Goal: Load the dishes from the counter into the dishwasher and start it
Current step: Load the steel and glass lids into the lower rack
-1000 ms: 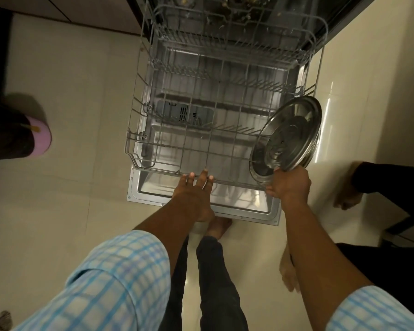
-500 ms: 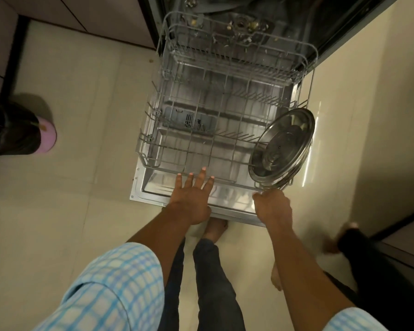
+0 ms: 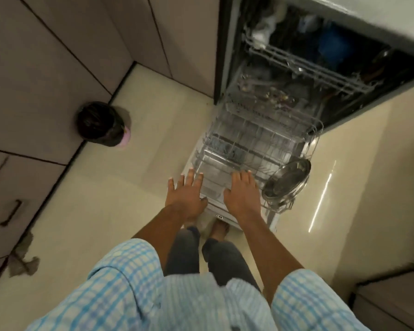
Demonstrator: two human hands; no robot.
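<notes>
Pale floor tiles (image 3: 129,199) surround the open dishwasher (image 3: 221,56), whose lower rack (image 3: 249,144) is pulled out. We see the steel lid (image 3: 287,181) standing tilted in the front right corner of this rack. The left hand (image 3: 185,194) and the right hand (image 3: 243,193) hold nothing, fingers straight, over the rack's front edge.

The right hand (image 3: 243,195) has released the steel lid (image 3: 287,180), which now leans in the lower rack (image 3: 256,139).
</notes>
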